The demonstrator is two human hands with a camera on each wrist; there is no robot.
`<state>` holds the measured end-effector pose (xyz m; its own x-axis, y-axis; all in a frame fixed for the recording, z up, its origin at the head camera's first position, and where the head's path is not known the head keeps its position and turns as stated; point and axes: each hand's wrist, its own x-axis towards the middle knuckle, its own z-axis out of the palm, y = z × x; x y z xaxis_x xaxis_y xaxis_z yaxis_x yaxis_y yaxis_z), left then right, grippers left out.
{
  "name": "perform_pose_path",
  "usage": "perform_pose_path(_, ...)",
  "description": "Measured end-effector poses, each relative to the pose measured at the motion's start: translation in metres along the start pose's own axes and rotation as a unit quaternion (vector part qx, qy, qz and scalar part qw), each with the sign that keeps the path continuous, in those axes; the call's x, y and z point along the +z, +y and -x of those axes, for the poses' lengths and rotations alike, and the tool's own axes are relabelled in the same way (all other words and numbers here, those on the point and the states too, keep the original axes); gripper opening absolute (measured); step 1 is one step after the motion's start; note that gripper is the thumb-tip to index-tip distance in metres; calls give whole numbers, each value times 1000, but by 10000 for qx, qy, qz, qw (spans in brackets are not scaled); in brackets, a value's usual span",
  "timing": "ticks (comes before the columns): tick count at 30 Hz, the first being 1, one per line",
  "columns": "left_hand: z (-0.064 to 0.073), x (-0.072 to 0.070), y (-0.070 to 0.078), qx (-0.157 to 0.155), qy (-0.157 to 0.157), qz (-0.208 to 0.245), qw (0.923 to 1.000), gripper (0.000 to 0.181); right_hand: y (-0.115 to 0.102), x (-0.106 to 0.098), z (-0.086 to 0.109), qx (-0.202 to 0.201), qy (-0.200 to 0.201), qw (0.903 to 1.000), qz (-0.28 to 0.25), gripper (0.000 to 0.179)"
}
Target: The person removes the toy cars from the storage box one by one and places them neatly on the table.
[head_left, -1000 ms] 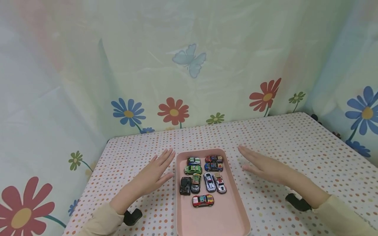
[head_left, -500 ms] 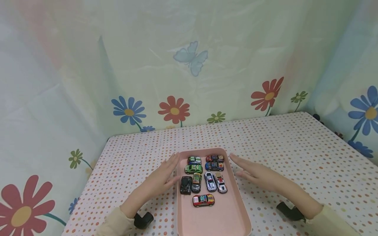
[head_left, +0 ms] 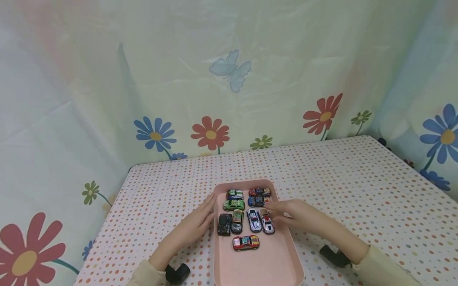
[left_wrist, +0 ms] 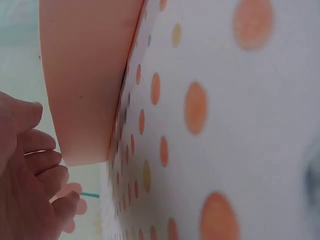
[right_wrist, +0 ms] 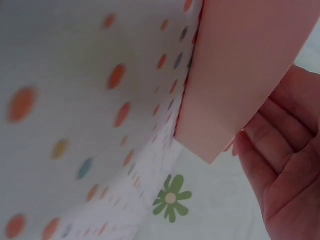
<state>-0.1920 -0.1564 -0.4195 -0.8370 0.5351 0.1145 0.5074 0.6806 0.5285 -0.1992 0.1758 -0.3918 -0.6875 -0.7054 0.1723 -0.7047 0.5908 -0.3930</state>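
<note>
A pink tray (head_left: 257, 270) holds several small toy cars. My right hand (head_left: 298, 214) reaches over the tray's right rim, palm down. Its fingertips overlap the edge of a blue toy car (head_left: 256, 201) and lie just above a white-and-red toy car (head_left: 266, 222). Beside that sits a white toy car (head_left: 254, 221). Along the left rim, my left hand (head_left: 195, 226) extends its fingers, holding nothing. The left wrist view shows the left hand (left_wrist: 37, 170) beside the tray's wall (left_wrist: 90, 75). From the right wrist, the right hand's fingers (right_wrist: 270, 130) pass over the rim.
Also in the tray are a green toy car (head_left: 234, 205), a black toy car (head_left: 224, 225) and, nearest me, a red patterned toy car (head_left: 246, 242). A dotted cloth (head_left: 171, 174) covers the table. Floral curtains (head_left: 279, 59) enclose the back and sides.
Both hands have moved inward toward the tray. The right hand has crossed the right rim to the cars; the left has come down beside the left rim. The cars have not moved.
</note>
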Motion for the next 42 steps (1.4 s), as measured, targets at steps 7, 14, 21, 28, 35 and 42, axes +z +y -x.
perform_pose_path(7,1,-2,0,-104,-102,128,9998,54,-1,5,-11,-46,12,10000,-19,34)
perform_pose_path(14,-3,-5,5,37,-74,-337,9994,53,1,9,-6,63,386,9992,-43,34)
perform_pose_path(21,-7,-16,18,210,-221,-731,9969,53,2,9,-1,119,424,9984,-355,36)
perform_pose_path(28,-17,-21,44,274,-772,-1555,9844,52,8,10,0,58,250,9981,-553,35)
perform_pose_path(35,-22,-16,58,12,-1004,-2512,9627,60,11,12,-2,-7,212,9987,-469,34)
perform_pose_path(42,-24,-5,60,-213,-945,-2954,9505,62,12,14,-3,65,170,9991,-388,33)
